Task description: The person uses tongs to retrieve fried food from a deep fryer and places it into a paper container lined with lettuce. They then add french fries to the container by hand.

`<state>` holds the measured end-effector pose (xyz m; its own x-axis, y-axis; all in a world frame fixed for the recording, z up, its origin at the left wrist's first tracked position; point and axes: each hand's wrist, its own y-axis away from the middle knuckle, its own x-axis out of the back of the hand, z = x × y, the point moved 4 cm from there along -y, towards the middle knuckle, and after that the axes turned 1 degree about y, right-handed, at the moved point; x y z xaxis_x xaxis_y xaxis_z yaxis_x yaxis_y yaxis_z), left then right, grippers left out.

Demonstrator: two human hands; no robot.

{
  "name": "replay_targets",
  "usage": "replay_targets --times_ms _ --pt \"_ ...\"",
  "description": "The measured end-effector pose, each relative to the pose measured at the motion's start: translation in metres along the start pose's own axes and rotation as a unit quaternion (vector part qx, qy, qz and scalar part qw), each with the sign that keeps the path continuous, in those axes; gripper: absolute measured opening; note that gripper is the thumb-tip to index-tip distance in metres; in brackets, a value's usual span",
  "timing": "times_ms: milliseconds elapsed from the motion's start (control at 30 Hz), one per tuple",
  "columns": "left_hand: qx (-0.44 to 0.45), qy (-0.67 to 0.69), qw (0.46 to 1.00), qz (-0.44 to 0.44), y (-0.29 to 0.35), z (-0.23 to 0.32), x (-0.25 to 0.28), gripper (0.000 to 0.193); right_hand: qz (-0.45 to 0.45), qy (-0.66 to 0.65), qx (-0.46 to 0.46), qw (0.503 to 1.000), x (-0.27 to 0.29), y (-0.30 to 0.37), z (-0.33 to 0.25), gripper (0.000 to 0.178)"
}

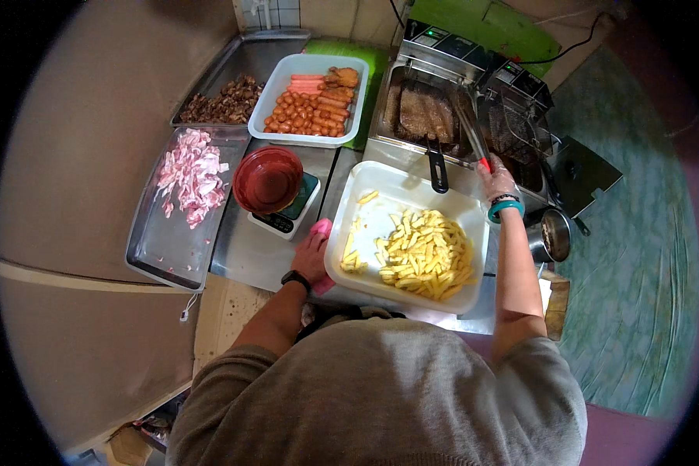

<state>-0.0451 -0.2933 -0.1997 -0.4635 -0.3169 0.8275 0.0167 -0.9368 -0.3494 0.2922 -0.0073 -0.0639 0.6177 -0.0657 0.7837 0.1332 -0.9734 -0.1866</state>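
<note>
My right hand (499, 180), in a clear thin glove, grips metal tongs (474, 128) with red on the handle. The tongs reach over the two-basin fryer (462, 147), where a wire basket (426, 113) with a black handle sits in bubbling oil. On the steel counter, my left hand (311, 255) is closed over a pink cloth (321, 227), its fingers partly hidden. Right beside it stands a white tub (342, 225) with a heap of pale yellow fries (427, 252).
A red bowl (268, 180) sits on a scale (276, 223). Behind it, a white tub (260, 109) holds sausages and fried pieces. Metal trays at left carry raw sliced meat (190, 179) and dark brown pieces (225, 101). A metal pot (550, 234) stands right of my forearm.
</note>
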Motion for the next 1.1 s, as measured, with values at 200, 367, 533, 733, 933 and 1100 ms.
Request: replay_targets --times_ms 200,367,533,733,933,1100 --pt "0.048 0.053 0.997 -0.015 0.003 -0.002 0.006 0.025 -0.089 0.233 -0.072 0.966 -0.007 0.018 -0.016 0.051" --pt "0.081 0.091 0.992 -0.027 0.005 -0.008 0.001 0.024 -0.046 0.085 -0.019 0.995 -0.002 -0.005 -0.009 0.053" --pt "0.098 0.098 0.990 -0.022 0.005 -0.006 0.005 0.023 -0.219 0.194 -0.033 0.956 0.000 -0.037 -0.028 0.052" --pt "0.113 0.112 0.987 -0.010 0.002 -0.008 -0.002 0.022 -0.279 0.328 -0.080 0.899 -0.008 -0.076 -0.078 0.048" --pt "0.072 0.096 0.993 -0.014 0.000 -0.004 0.004 0.020 -0.257 0.358 -0.022 0.897 -0.052 -0.098 -0.068 0.040" --pt "0.107 0.134 0.985 0.013 0.003 -0.006 0.004 0.019 -0.344 0.313 0.030 0.885 0.005 -0.100 -0.076 0.042"
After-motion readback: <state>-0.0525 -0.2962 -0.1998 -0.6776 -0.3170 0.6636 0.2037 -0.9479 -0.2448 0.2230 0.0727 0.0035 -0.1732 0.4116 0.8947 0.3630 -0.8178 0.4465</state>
